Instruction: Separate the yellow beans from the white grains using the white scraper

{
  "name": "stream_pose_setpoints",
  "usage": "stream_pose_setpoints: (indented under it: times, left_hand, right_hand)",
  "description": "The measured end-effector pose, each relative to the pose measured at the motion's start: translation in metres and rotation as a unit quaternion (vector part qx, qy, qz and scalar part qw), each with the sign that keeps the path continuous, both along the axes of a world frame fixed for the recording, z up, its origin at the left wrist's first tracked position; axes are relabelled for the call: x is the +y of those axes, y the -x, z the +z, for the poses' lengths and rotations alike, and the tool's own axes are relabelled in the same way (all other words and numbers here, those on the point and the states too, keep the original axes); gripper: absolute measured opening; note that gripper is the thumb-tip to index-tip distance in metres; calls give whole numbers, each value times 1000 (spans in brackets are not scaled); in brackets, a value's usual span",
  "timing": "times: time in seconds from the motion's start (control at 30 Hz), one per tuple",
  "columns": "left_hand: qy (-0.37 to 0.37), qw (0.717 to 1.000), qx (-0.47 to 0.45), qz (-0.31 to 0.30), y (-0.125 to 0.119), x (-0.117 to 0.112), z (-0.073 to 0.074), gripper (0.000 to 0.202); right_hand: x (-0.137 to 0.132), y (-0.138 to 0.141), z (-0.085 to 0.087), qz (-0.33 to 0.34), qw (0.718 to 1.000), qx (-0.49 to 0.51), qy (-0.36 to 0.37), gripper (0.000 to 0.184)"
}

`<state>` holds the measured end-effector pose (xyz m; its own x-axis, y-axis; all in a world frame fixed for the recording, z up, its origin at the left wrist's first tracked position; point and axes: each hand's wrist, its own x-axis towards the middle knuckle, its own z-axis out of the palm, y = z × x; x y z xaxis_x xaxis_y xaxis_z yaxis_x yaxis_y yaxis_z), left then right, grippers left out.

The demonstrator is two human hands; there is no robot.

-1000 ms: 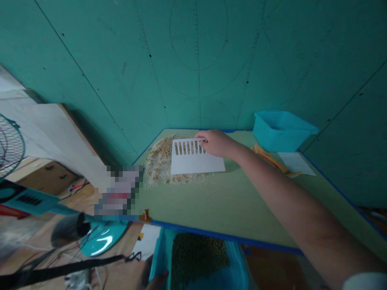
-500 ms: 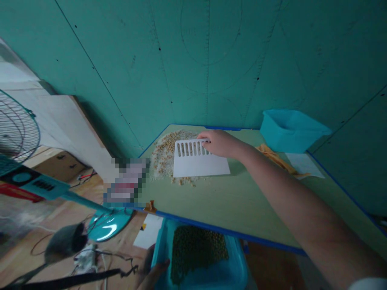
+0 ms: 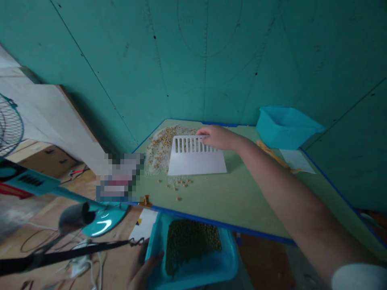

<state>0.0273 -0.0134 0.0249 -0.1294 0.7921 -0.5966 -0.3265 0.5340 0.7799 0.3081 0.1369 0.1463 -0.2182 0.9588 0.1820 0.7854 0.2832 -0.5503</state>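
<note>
My right hand (image 3: 216, 137) pinches the top edge of a white plastic scraper (image 3: 198, 162) with a row of slots. The scraper stands tilted on the table against a heap of tan beans mixed with white grains (image 3: 161, 145). A few loose beans (image 3: 183, 183) lie in front of its lower edge. Low in the view, my left hand (image 3: 146, 268) grips the left rim of a blue tub (image 3: 229, 262), thumb over the edge. Dark and tan bean-like grains (image 3: 192, 243) lie in the tub, which is below the table's front edge.
The pale green table (image 3: 229, 205) has blue edging and stands against a green wall (image 3: 193, 80). At its back right are a second blue tub (image 3: 281, 133), an orange-brown cloth (image 3: 273, 157) and white paper (image 3: 299, 161). A fan stand (image 3: 105, 219) and cables are at left.
Several loose beans have moved from the scraper's lower edge toward the table's front edge. The whole view has shifted slightly; both hands keep their holds.
</note>
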Motion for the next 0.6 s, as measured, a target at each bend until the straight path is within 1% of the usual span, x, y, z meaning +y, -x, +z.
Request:
stream_pose_setpoints:
  times: [0.07, 0.13, 0.27, 0.37, 0.47, 0.53, 0.6]
  left_hand:
    - [-8, 1000, 9, -4, 3, 1, -6, 40]
    - [-16, 1000, 20, 8, 5, 0, -11, 41]
    - [-24, 999, 29, 36, 5, -2, -14, 46]
    - [-16, 998, 33, 46, 4, -2, -13, 47]
    - [-4, 1000, 6, 27, 3, 0, -10, 49]
    - [-10, 1000, -6, 21, 2, 1, -8, 49]
    - [-17, 1000, 4, 25, 0, 0, -7, 46]
  right_hand:
    - [3, -2, -5, 20, 999, 9, 24, 21]
    - [5, -3, -9, 32, 998, 16, 42, 20]
    - [8, -3, -16, 40, 997, 28, 65, 19]
    - [6, 2, -14, 48, 996, 30, 74, 19]
    - [1, 9, -9, 63, 995, 25, 71, 21]
    - [-1, 12, -6, 71, 995, 24, 72, 21]
    - [-3, 14, -4, 77, 994, 28, 77, 21]
